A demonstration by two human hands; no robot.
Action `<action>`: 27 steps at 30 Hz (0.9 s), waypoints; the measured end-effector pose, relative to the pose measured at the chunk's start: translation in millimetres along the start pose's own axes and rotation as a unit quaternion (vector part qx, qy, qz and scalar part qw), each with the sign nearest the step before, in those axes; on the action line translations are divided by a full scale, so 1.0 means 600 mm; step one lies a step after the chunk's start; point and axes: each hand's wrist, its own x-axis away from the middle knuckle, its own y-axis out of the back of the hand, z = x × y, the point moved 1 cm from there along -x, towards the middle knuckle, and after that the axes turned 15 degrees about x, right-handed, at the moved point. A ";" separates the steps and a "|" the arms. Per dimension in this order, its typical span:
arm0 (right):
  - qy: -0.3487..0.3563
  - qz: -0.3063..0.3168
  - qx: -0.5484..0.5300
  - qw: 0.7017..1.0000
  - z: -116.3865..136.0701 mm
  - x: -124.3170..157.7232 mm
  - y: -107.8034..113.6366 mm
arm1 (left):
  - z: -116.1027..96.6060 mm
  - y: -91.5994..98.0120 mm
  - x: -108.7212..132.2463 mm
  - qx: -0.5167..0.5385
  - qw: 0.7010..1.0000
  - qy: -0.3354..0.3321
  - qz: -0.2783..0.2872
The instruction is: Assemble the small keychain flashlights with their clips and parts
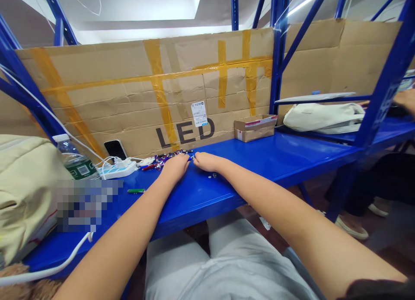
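Both my hands meet over the blue shelf top, in front of the cardboard. My left hand (177, 166) has its fingers closed round a small blue pen-like piece (190, 158). The fingertips of my right hand (206, 161) pinch the other end of it, where something pale and shiny shows. Most of the piece is hidden by the fingers. Behind my left hand lies a heap of slim pens (160, 158) in red, purple and dark colours. A green pen (136, 191) rests apart, left of my forearm. Tiny clear and metal bits (214, 176) lie just below my right hand.
On the left are a cream bag (26, 183), a water bottle (76, 157), a phone (115, 149) and a power strip (119, 169) with cables. A small open carton (256, 129) stands back right. Farther right is a white bag (324, 117) beyond blue posts; another person's hand shows there.
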 end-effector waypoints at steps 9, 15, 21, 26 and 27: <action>0.037 0.002 -0.019 0.999 0.003 -0.004 -0.001 | 0.024 0.009 -0.005 0.060 0.998 0.003 0.007; -0.045 -0.032 -0.100 0.993 -0.022 -0.005 0.001 | 0.053 0.013 0.000 0.209 0.977 0.038 0.005; -0.089 -0.056 -0.111 0.988 -0.041 -0.008 -0.004 | 0.075 0.003 0.001 0.255 0.958 0.129 -0.011; -0.097 -0.057 -0.113 0.987 -0.046 -0.008 -0.006 | 0.090 -0.003 -0.003 0.381 0.897 0.223 -0.028; -0.099 -0.053 -0.113 0.987 -0.046 -0.007 -0.005 | 0.093 -0.006 -0.005 0.407 0.883 0.229 -0.043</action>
